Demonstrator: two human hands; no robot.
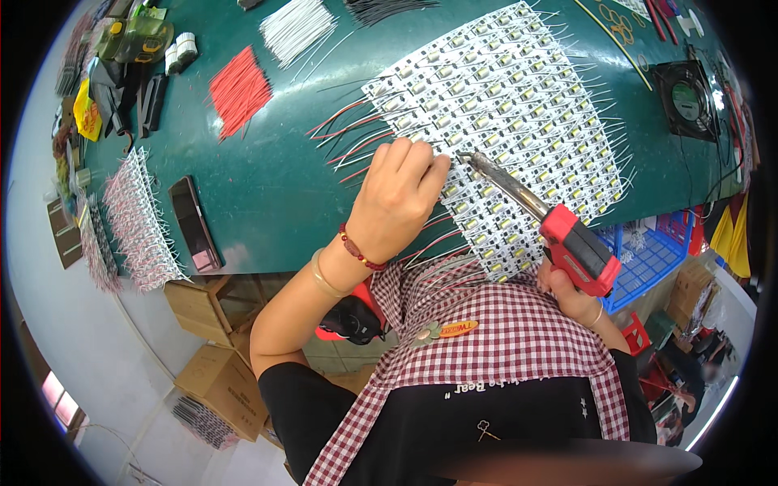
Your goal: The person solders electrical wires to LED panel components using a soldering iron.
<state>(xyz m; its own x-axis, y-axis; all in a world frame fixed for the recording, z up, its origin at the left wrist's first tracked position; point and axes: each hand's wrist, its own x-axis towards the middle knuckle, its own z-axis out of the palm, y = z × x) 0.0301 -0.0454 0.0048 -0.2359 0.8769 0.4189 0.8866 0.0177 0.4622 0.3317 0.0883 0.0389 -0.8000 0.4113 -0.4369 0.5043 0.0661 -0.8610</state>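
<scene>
Red pistol-shaped soldering iron [559, 231], metal-tipped

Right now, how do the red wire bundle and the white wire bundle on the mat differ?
The red wires are red, the white wires white. The red wires lie nearer the left hand; the white wires lie farther up the green mat. Both are loose, cut, fanned bundles.
</scene>
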